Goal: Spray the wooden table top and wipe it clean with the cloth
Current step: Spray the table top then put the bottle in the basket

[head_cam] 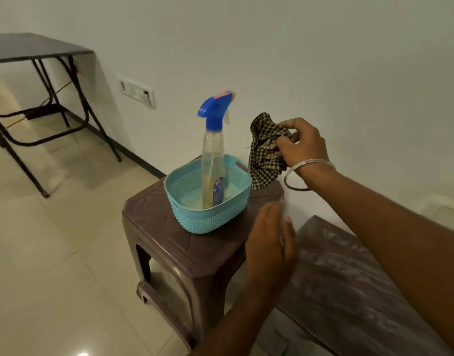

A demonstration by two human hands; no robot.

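Above the far right corner of the brown stool [185, 242], the checked cloth [265, 150] hangs bunched from the right hand [301, 145], pinched between its fingertips. Beside it the spray bottle [213, 155] stands upright in a teal basket [208, 217]. Nearer, the left hand [271, 247] hovers with fingers spread, holding nothing, at the dusty wooden table top's [349, 286] edge.

The stool [195, 242] stands on the floor against the wall, and everything else places off it. On its top sits the basket [208, 199], with the spray bottle [212, 150] upright inside. Above the stool's right back corner, beside the basket, hangs the cloth [265, 152] in the right hand [301, 145]. The left hand [271, 242] hovers over the stool's right front edge. Right of the stool — just beside it — lies the wooden table top [349, 283]. Well to the left and farther back stands a folding table [36, 47].
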